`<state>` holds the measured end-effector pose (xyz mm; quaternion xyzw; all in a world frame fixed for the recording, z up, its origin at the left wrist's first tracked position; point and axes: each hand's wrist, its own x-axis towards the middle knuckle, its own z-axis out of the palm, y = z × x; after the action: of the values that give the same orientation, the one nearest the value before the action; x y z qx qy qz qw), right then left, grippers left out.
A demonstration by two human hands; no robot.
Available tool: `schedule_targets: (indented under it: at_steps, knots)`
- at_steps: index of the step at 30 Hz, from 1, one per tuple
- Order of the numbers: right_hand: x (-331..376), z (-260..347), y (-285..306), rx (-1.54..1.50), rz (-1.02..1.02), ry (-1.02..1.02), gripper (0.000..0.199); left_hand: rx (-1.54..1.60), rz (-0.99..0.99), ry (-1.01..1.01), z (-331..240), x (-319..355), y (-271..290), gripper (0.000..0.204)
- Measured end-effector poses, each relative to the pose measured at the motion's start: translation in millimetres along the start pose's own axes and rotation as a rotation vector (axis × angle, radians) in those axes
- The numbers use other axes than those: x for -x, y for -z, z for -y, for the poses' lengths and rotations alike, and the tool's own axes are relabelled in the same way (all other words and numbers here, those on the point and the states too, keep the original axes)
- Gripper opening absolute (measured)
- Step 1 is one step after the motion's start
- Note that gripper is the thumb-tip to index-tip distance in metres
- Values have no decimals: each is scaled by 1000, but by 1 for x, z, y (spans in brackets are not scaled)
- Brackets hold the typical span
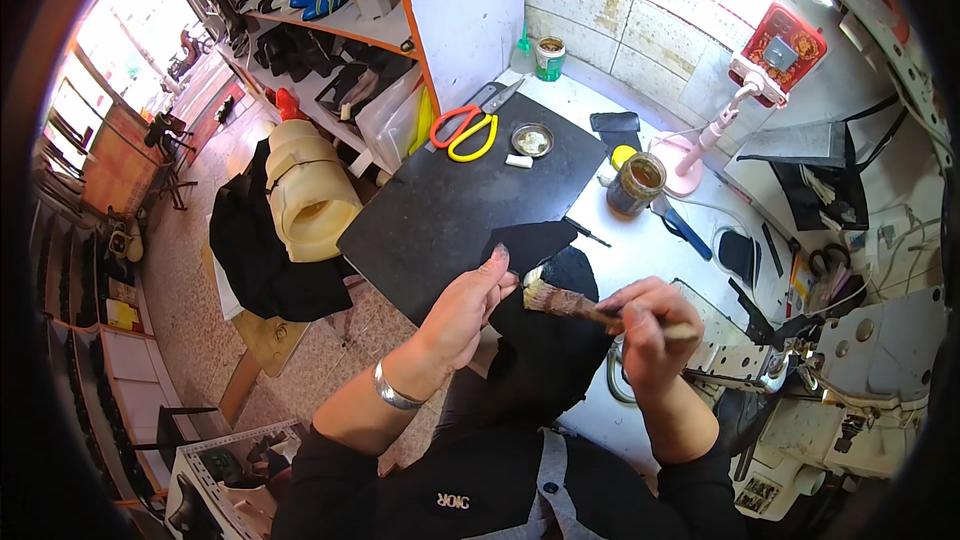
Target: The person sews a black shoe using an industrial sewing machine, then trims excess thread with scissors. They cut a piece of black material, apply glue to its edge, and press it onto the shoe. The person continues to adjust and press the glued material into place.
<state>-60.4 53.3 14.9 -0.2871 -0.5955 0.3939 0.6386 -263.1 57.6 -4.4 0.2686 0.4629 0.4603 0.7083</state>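
Observation:
My right hand (652, 328) is closed around the handle of a brush (560, 301) with worn, brownish bristles. The bristle tip rests against a black piece of material (572, 272), where a pale smear shows. On the other side, my left hand (468, 308) pinches the edge of that black piece between thumb and fingers. Black cloth (545, 360) hangs below, over my lap. Whether it is joined to the held piece I cannot tell. Beyond my hands, an open glass jar (636, 186) with amber-brown contents stands on the white table.
A black mat (440, 200) carries scissors (466, 130) with red and yellow handles and a small round metal dish (532, 140). Right of the jar are a blue-handled knife (683, 228) and a pink lamp stand (680, 165). A sewing machine (870, 350) stands at the right.

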Motion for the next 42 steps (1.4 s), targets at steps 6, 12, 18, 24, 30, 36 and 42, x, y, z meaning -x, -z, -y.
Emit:
schedule_targets:
  at_steps: [6,12,18,24,30,36,42]
  knots:
    - [-14,-6,9,-177,-79,-177,13,-12,30,43,-4,0,0,64]
    - [-20,6,11,132,42,15,12,1,103,35,4,0,10,56]
    - [-13,15,1,313,208,235,18,85,245,19,13,-9,24,61]
    - [-19,13,4,309,163,231,16,70,155,38,19,-6,21,62]
    - [-15,20,-10,445,276,432,17,82,269,-54,18,-11,31,61]
    - [-19,14,-11,401,194,405,19,55,184,-9,23,-9,28,61]
    - [-14,17,-14,358,284,400,19,91,274,-4,21,-11,35,62]
